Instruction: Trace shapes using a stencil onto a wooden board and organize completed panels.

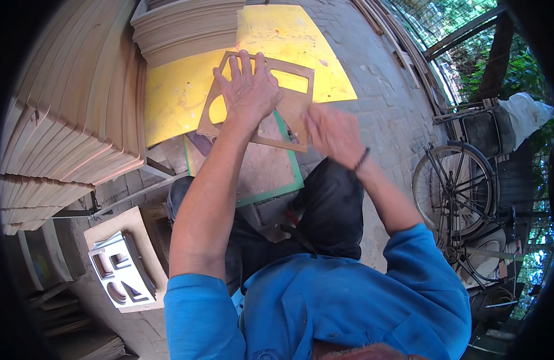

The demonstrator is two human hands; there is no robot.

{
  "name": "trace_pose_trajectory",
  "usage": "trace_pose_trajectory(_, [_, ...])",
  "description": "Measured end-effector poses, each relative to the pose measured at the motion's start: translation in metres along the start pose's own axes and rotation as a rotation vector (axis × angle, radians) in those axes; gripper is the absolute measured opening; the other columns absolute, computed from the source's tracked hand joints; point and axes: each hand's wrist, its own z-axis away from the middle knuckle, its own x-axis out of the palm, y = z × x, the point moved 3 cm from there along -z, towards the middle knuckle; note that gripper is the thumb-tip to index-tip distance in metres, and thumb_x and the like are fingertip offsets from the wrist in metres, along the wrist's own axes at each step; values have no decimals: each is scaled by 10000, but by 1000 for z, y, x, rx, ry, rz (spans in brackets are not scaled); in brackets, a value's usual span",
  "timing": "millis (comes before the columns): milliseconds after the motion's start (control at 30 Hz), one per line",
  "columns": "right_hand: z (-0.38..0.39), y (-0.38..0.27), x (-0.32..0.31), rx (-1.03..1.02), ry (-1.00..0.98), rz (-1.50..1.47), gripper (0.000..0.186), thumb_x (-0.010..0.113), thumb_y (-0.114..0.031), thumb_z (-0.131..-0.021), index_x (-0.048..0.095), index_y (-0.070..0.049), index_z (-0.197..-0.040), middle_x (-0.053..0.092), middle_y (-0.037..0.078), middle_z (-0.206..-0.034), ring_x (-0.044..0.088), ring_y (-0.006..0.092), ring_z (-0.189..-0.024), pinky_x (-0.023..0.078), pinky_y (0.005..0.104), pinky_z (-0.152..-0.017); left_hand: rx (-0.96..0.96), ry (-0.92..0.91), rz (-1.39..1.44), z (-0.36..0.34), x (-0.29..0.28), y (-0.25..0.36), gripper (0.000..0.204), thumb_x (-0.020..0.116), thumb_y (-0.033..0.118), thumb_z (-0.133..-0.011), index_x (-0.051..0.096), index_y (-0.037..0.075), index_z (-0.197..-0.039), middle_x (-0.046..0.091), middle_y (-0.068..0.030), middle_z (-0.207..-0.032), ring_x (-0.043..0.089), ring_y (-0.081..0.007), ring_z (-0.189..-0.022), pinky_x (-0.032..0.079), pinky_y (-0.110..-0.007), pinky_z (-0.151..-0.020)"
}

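Observation:
A thin brown board [292,108] with cut-out openings lies tilted over a green-edged panel [265,174] and a yellow sheet [187,90]. My left hand [250,90] presses flat on its top, fingers spread toward the far edge. At the board's right edge is my right hand [337,135], its fingers curled closed and slightly blurred. Whatever those fingers hold, if anything, is hidden. Through the openings the yellow sheet shows, one rounded slot at the far right and a curved opening at the left.
Tall stacks of brown boards [73,90] rise at the left, with another stack [187,30] at the far side. White pieces with cut-out shapes [121,270] lie on a brown board at the lower left. A bicycle [454,186] stands at the right, on the brick floor [385,114].

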Motion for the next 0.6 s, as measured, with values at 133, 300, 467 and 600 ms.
trace_pose_trajectory(133, [-32,36,12,87,83,97,238,586,-270,-970,558,-85,-822,608,169,-712,637,382,-667,460,492,-548,12,3,28,-1,5,5,613,370,357,-995,367,92,-1548,257,-195,-1638,229,-382,-1511,82,-674,-1187])
trace_pose_trajectory(300, [17,-20,-9,-63,-50,-66,257,583,-289,-965,565,-87,-807,621,157,-726,641,373,-664,473,488,-551,11,25,-18,3,3,0,613,368,356,-998,366,81,-1545,271,-196,-1632,245,-386,-1504,85,-674,-1186])
trace_pose_trajectory(467, [-35,29,13,66,27,139,251,563,-293,-965,585,-85,-826,638,169,-724,669,364,-702,508,477,-597,24,45,-30,4,2,0,615,370,357,-999,359,86,-1552,282,-196,-1628,254,-386,-1502,81,-672,-1188])
trace_pose_trajectory(600, [-90,78,28,128,45,216,226,561,-284,-942,619,-77,-870,665,173,-700,685,371,-699,516,483,-582,35,31,-11,1,5,5,611,369,359,-1000,367,92,-1550,279,-195,-1630,252,-386,-1503,85,-669,-1186])
